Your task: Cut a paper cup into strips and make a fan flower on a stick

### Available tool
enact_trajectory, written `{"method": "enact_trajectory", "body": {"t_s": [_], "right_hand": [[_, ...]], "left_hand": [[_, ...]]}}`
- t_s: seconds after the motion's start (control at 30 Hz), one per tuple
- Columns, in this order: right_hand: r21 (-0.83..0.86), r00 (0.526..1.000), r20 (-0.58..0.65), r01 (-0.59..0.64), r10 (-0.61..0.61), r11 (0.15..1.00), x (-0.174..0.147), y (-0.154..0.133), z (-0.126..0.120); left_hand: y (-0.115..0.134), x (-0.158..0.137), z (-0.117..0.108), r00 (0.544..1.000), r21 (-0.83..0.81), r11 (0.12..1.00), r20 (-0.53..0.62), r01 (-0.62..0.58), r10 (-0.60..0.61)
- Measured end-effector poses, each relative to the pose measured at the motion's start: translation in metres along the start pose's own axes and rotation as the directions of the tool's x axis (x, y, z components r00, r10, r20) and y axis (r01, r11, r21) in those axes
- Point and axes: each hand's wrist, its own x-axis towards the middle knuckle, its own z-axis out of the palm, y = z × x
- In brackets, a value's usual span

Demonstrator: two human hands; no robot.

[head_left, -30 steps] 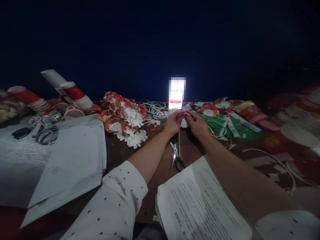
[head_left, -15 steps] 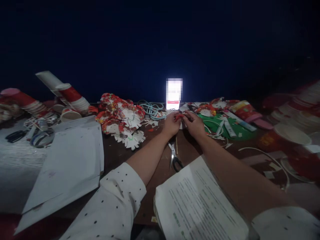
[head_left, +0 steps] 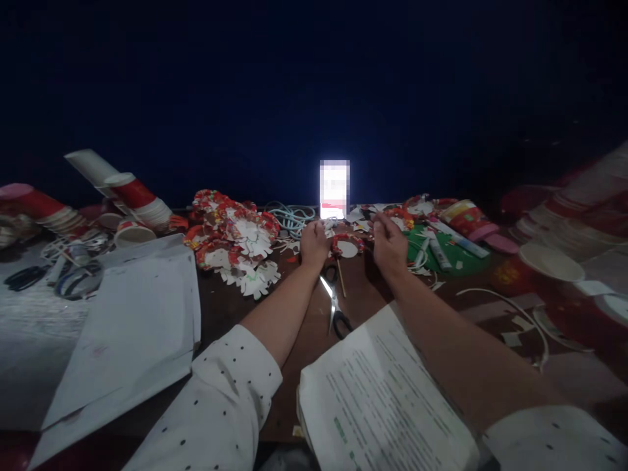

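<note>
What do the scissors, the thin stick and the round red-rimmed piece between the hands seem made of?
Scissors: shiny metal blades, judging by their bright glint; the dark handles are probably plastic.
Thin stick: perhaps wood, from its dull tan colour.
Round red-rimmed piece: likely paper or card, given the matte white centre; the rim's material is unclear.

Red-edged, white-centred round piece (head_left: 347, 249) between left hand (head_left: 314, 245) and right hand (head_left: 391, 244)

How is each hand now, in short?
Left hand: curled, beside the red ring; whether holding anything cannot be told.
Right hand: half-curled; cannot tell if holding anything.
</note>
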Motion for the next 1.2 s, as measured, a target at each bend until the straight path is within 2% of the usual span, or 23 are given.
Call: {"method": "enact_trajectory", "body": {"t_s": [0.1,0.27,0.4,0.53,0.77,1.0,1.2], "right_hand": [[0.021,1.000,-0.003,0.004,-0.004,1.000,0.001,0.001,-0.002],[-0.236,0.996,0.026,0.090,-0.086,0.968,0.001,0.001,-0.008],[-0.375,0.983,0.166,0.139,-0.081,0.917,-0.004,-0.002,-0.008],[-0.431,0.942,0.328,0.221,-0.076,0.875,-0.014,-0.007,-0.004],[-0.456,0.903,0.425,0.275,-0.064,0.846,-0.017,-0.011,-0.004],[-0.411,0.900,0.430,0.265,-0.070,0.872,-0.017,-0.006,-0.004],[-0.429,0.886,0.456,0.297,-0.079,0.853,-0.014,-0.008,-0.002]], "left_hand": [[0.001,0.000,-0.003,0.994,0.013,0.994,-0.032,0.105,-0.105],[0.011,-0.011,-0.009,0.995,0.166,0.985,0.084,0.041,-0.055],[0.018,-0.020,-0.010,0.989,0.267,0.964,0.146,-0.017,-0.023],[0.021,-0.027,-0.008,0.982,0.336,0.935,0.184,-0.111,0.050],[0.020,-0.030,-0.006,0.963,0.370,0.907,0.246,-0.200,0.112],[0.018,-0.029,-0.005,0.953,0.386,0.893,0.274,-0.230,0.127],[0.017,-0.029,-0.004,0.945,0.377,0.893,0.296,-0.247,0.136]]}}
